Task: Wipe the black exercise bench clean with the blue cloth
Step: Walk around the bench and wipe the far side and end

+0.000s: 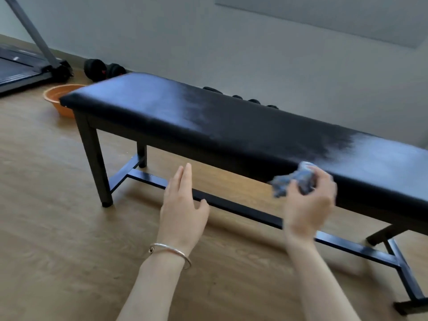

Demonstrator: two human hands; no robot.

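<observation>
Blue crumpled cloth (292, 180) is bunched in the right hand (310, 205), fingers and thumb curled round it, at the near edge of the black padded exercise bench (231, 121), towards its right end. Blur hides whether it touches the pad. Left hand (183, 205) is flat, fingers straight and together, holding nothing, in front of the bench and well left of the cloth. Thin metal bangle (172, 252) on that wrist. Past the bench's left end: round orange plastic basin (58, 98), black dumbbells (104, 68) by the wall, treadmill (20, 70).
</observation>
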